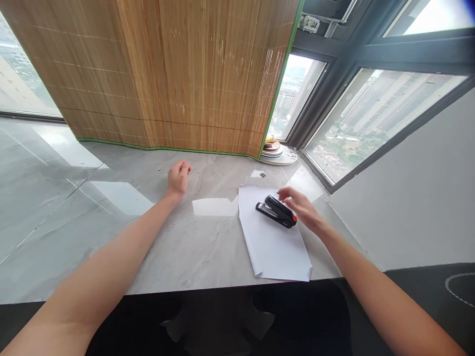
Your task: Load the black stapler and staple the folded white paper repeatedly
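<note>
A black stapler (pixel 276 211) with a red-orange tip at its right end lies slantwise on white paper (pixel 275 252). The paper's near corners look slightly folded or curled. My right hand (pixel 299 203) hovers at the stapler's far right side, its fingers loosely bent and apart, holding nothing; whether a fingertip touches the stapler I cannot tell. Off to the left, my left hand (pixel 178 177) rests on the counter, curled into a loose fist with no object showing. Beyond the paper are small dark grey strips (pixel 263 174), possibly staples.
The grey marble-look counter (pixel 208 247) ends at a front edge near my body. A bamboo blind (pixel 178 79) with green edging hangs down to its back. Stacked plates (pixel 274 152) stand in the window corner. A white wall (pixel 401 198) bounds the right side.
</note>
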`<action>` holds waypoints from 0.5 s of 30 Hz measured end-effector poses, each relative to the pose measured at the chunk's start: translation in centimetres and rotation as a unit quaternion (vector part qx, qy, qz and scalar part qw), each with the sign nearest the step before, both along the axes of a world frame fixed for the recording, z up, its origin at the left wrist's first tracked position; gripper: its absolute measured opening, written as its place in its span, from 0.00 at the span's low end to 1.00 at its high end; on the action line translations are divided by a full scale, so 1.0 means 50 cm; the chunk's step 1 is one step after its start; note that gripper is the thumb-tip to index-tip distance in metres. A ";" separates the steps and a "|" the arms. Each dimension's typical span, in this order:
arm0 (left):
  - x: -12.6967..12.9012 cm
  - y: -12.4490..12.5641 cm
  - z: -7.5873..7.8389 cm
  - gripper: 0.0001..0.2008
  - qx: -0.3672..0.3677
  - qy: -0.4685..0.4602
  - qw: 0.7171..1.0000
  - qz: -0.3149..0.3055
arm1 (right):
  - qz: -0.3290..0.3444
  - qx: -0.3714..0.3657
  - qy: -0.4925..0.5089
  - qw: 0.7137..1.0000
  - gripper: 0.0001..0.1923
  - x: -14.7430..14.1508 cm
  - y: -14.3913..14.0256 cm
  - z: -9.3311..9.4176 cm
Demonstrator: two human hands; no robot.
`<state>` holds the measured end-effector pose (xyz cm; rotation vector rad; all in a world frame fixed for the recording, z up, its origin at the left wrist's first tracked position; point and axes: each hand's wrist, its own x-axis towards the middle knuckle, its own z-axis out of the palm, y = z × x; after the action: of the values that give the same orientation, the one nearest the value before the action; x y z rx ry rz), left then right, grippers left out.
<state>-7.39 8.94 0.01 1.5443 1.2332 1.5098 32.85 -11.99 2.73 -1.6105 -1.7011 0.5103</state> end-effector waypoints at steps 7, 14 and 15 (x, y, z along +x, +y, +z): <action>-0.005 -0.004 0.005 0.19 -0.016 -0.025 1.000 0.009 | -0.230 -0.055 -0.250 0.939 0.18 0.127 0.058 -0.063; -0.007 -0.017 0.015 0.16 -0.038 -0.009 0.999 0.009 | -0.218 -0.063 -0.271 0.935 0.17 0.132 0.053 -0.084; -0.007 -0.019 0.017 0.16 -0.039 -0.008 0.999 0.009 | -0.219 -0.062 -0.272 0.935 0.17 0.132 0.053 -0.083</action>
<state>-7.76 8.00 0.84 1.4726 1.2840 1.4651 39.47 -9.32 -1.44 -2.2969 -1.6174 -0.0667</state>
